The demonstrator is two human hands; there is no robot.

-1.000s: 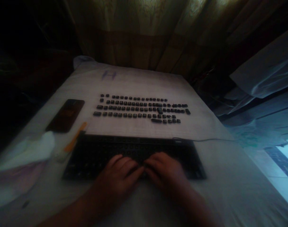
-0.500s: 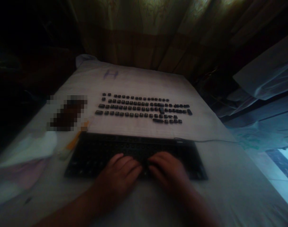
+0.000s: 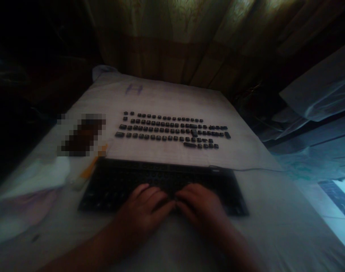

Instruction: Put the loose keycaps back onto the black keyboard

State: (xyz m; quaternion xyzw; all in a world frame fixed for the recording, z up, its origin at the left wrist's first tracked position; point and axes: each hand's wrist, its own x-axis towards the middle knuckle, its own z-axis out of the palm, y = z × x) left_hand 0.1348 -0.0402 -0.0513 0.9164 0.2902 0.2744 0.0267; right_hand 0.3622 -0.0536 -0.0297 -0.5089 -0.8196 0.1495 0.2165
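Observation:
A black keyboard (image 3: 118,177), blurred and dark, lies flat with many keycaps off its frame. My left hand (image 3: 144,207) rests on its front middle part, fingers bent close together and thumb stretched toward the right. Facing it is my right hand (image 3: 202,204), its fingers and thumb drawn together at the same spot. The fingertips of both hands almost meet near the keyboard's front edge. Whatever lies between the fingers is too dark and small to make out. Beyond the keyboard, loose black keycaps (image 3: 163,138) are laid out in several rows.
A blurred-out dark object (image 3: 81,138) lies at left, near an orange-handled tool (image 3: 90,168) and a crumpled cloth (image 3: 33,196). The keyboard's cable (image 3: 257,169) runs right across the pale tabletop (image 3: 172,98). A curtain (image 3: 161,45) hangs behind.
My left thumb has shifted right, and the right fingertips have moved slightly left, closing the gap between the hands. The keycap rows look the same.

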